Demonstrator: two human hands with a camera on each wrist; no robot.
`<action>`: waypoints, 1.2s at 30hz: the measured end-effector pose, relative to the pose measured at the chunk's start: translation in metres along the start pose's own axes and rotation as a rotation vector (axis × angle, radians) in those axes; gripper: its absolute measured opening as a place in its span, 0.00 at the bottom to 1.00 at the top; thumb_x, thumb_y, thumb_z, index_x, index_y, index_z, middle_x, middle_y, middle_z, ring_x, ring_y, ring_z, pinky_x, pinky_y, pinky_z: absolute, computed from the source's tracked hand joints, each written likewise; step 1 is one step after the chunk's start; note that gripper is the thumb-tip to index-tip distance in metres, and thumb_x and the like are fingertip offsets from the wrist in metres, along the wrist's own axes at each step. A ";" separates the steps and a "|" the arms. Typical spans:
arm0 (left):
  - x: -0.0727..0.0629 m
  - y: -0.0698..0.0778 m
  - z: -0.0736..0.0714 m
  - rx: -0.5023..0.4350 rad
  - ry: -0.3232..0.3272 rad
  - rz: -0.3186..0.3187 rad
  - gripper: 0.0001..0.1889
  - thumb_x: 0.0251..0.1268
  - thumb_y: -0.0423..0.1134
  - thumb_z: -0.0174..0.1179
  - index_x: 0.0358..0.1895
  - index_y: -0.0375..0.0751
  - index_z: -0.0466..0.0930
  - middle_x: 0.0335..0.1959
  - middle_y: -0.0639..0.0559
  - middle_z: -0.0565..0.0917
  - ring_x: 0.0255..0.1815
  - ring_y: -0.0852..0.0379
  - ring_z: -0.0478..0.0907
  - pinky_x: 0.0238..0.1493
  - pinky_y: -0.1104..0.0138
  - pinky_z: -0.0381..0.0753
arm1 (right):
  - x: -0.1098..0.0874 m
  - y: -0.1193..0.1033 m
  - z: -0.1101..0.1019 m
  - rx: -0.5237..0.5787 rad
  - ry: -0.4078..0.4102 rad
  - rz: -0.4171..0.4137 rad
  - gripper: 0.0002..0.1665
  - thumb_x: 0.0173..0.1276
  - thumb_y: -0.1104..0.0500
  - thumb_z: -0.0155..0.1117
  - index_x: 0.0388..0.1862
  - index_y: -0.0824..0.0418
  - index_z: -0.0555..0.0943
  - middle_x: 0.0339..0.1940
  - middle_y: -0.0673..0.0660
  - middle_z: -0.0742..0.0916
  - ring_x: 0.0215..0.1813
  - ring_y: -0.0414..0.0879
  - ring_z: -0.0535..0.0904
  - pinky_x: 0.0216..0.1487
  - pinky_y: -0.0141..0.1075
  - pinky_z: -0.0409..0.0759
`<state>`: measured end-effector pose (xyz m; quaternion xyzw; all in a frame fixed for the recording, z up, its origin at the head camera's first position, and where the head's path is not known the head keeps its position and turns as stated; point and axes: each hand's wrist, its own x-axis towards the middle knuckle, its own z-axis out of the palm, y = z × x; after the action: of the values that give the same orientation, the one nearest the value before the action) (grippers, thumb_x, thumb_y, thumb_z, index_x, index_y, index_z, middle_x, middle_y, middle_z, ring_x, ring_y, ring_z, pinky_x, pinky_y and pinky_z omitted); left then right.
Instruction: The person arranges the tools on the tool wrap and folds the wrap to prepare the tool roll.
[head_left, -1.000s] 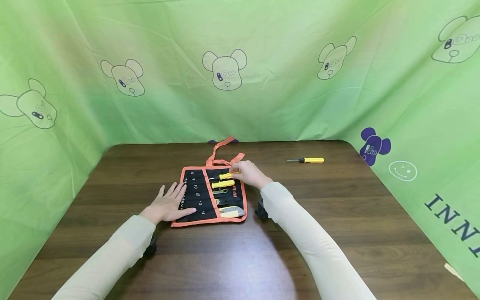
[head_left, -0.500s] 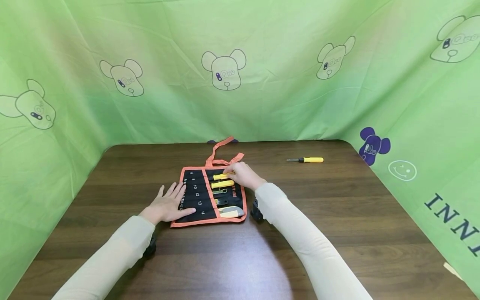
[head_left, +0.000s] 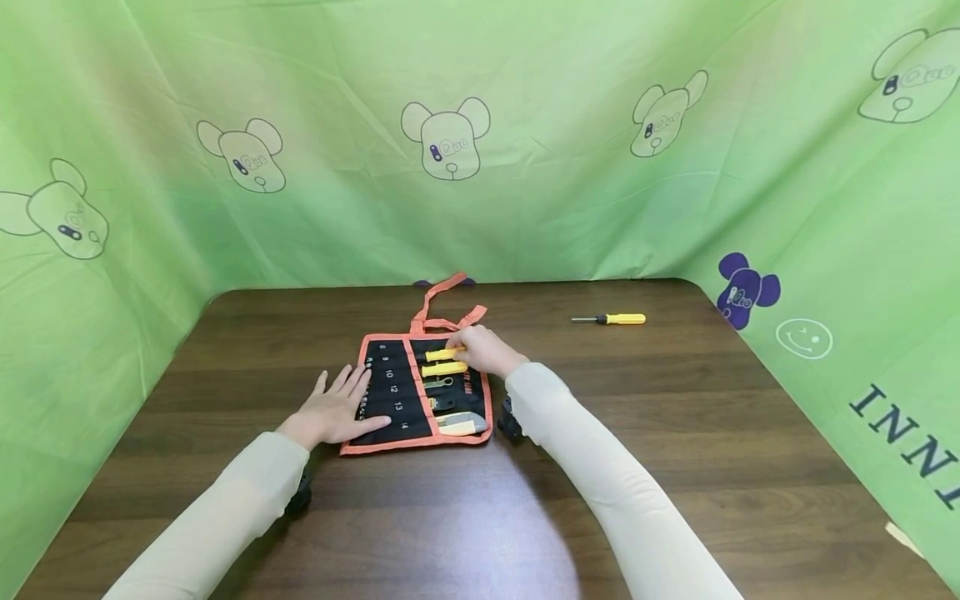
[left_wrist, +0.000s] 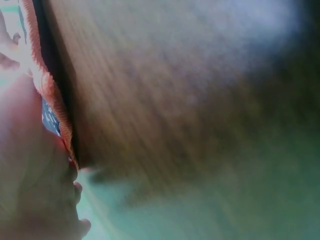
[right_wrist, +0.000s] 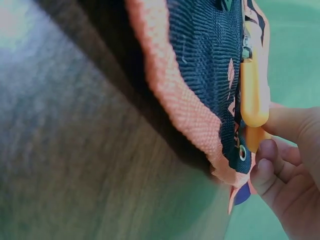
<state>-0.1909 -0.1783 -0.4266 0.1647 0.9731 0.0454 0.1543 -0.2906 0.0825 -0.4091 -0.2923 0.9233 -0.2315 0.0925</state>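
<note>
A black tool roll (head_left: 397, 423) with orange edging lies unrolled on the table. My left hand (head_left: 328, 414) rests flat on its numbered left part, fingers spread. At the top pocket my right hand (head_left: 486, 350) pinches the yellow handle of a screwdriver (head_left: 441, 355), whose shaft is hidden in the pocket. Just below it sits another yellow handle (head_left: 444, 369), which hides part of the pinched one in the right wrist view. Lower pockets hold a small wrench (head_left: 439, 383), a dark tool with a yellow label (head_left: 442, 404) and a utility knife (head_left: 463, 424).
A yellow-handled screwdriver (head_left: 624, 319) lies on the wooden table (head_left: 637, 400) at the back right. Orange ties (head_left: 426, 308) stretch from the roll's far edge. A green printed cloth (head_left: 525, 225) hangs around the back and sides.
My right hand has moved left, and the pinched screwdriver has slid deeper into the top pocket, its shaft no longer showing. My left hand has stayed on the roll.
</note>
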 end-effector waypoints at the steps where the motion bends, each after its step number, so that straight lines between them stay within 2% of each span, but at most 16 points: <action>1: 0.000 0.000 0.000 0.000 -0.001 0.000 0.51 0.58 0.73 0.37 0.72 0.34 0.42 0.73 0.39 0.43 0.72 0.41 0.38 0.64 0.43 0.32 | 0.000 -0.001 0.000 -0.005 -0.011 0.002 0.13 0.67 0.65 0.57 0.49 0.64 0.81 0.43 0.58 0.84 0.30 0.42 0.76 0.36 0.35 0.75; 7: 0.000 -0.001 0.002 0.004 -0.002 0.000 0.52 0.57 0.74 0.36 0.72 0.34 0.42 0.73 0.39 0.42 0.72 0.41 0.38 0.64 0.43 0.32 | 0.000 -0.004 -0.001 -0.033 -0.043 0.001 0.13 0.70 0.64 0.53 0.49 0.65 0.81 0.39 0.57 0.84 0.27 0.41 0.74 0.33 0.33 0.73; 11: 0.000 -0.001 0.002 -0.003 0.000 0.000 0.52 0.57 0.74 0.37 0.72 0.34 0.42 0.73 0.39 0.43 0.72 0.41 0.38 0.64 0.43 0.32 | 0.001 -0.005 0.001 -0.056 -0.047 0.005 0.13 0.71 0.64 0.52 0.49 0.64 0.80 0.41 0.56 0.83 0.28 0.42 0.74 0.33 0.33 0.72; 18: 0.000 -0.001 0.001 -0.005 0.003 0.004 0.51 0.58 0.73 0.37 0.72 0.34 0.42 0.73 0.38 0.43 0.71 0.41 0.38 0.64 0.43 0.32 | 0.005 -0.007 0.006 -0.139 -0.026 -0.050 0.14 0.71 0.64 0.51 0.49 0.63 0.81 0.45 0.56 0.83 0.38 0.42 0.77 0.42 0.35 0.75; 22: 0.001 -0.001 0.001 -0.002 0.004 0.007 0.51 0.58 0.73 0.37 0.72 0.34 0.42 0.73 0.38 0.43 0.71 0.41 0.38 0.64 0.43 0.32 | 0.008 -0.008 0.009 -0.123 -0.007 -0.083 0.12 0.70 0.64 0.53 0.48 0.63 0.81 0.43 0.55 0.84 0.40 0.43 0.78 0.44 0.35 0.75; 29: 0.000 0.000 0.000 -0.006 0.008 0.005 0.51 0.58 0.73 0.38 0.72 0.33 0.43 0.72 0.38 0.43 0.71 0.40 0.39 0.63 0.42 0.32 | 0.009 -0.005 0.010 -0.085 -0.011 -0.081 0.14 0.68 0.65 0.55 0.51 0.64 0.80 0.47 0.57 0.83 0.49 0.46 0.78 0.50 0.37 0.74; 36: 0.001 0.000 0.000 -0.007 0.008 0.007 0.51 0.58 0.73 0.38 0.72 0.33 0.43 0.72 0.37 0.44 0.71 0.40 0.39 0.63 0.42 0.32 | 0.003 0.000 -0.004 -0.050 -0.052 -0.081 0.17 0.68 0.65 0.55 0.55 0.65 0.77 0.53 0.59 0.81 0.54 0.48 0.76 0.51 0.39 0.74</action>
<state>-0.1914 -0.1777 -0.4269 0.1674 0.9730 0.0500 0.1509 -0.2939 0.0824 -0.4058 -0.3376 0.9134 -0.2045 0.0995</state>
